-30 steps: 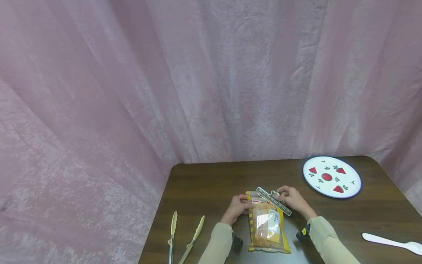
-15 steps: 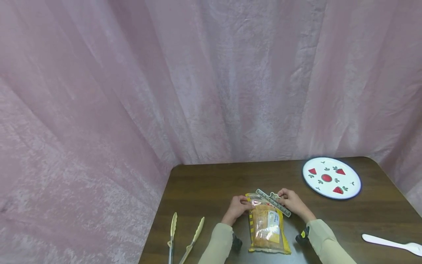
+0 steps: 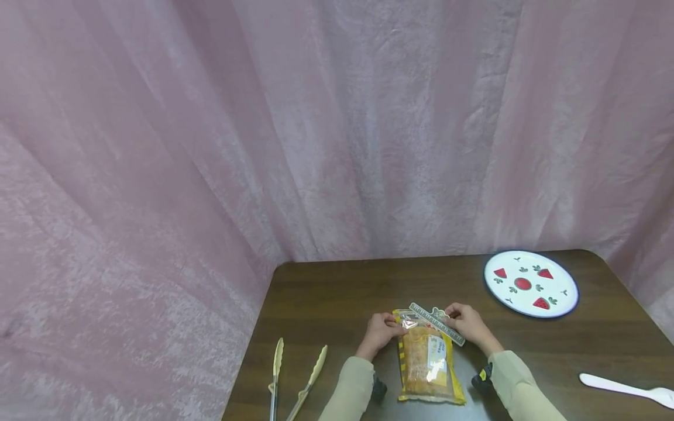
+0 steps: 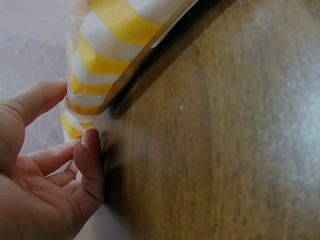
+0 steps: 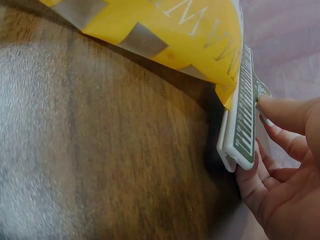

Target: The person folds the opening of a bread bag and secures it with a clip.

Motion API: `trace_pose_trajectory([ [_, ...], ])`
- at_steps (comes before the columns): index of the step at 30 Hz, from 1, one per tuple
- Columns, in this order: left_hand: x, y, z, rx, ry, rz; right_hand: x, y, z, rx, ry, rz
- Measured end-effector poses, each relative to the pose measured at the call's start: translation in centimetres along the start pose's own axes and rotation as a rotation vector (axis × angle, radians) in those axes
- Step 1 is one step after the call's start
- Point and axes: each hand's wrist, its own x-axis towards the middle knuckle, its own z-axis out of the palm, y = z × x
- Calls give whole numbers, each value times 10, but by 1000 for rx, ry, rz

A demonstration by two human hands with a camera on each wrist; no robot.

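Note:
A clear and yellow bag of bread (image 3: 421, 356) lies on the table, a white label on its front. My left hand (image 3: 380, 333) pinches the bag's upper left edge; in the left wrist view the thumb and fingers meet at the yellow-and-white striped side (image 4: 102, 55). A long clip (image 3: 437, 323) with a ruler-like pattern sits slantwise across the bag's upper right corner. My right hand (image 3: 467, 324) pinches the clip's handle, thumb on top, as the right wrist view shows. There the yellow corner of the bag (image 5: 210, 45) runs in between the clip's two bars.
Metal tongs with pale tips (image 3: 315, 368) lie spread at the left. A white plate with a watermelon print (image 3: 555, 298) stands at the back right. A white plastic utensil (image 3: 613, 384) lies near the right edge. Pink curtains (image 3: 337, 128) hang behind the table.
Almost nothing differs. Both hands, the bag and the clip sit slightly lower in the picture than a second ago, with the clip at the same slant.

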Motion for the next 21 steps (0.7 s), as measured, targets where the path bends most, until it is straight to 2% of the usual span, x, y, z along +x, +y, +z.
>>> trace_pose_trajectory([
  [15, -1, 7, 2, 38, 35, 1, 2, 0, 1, -38, 24, 70],
  [21, 0, 8, 2, 34, 40, -28, 3, -2, 2, -35, 18, 94],
])
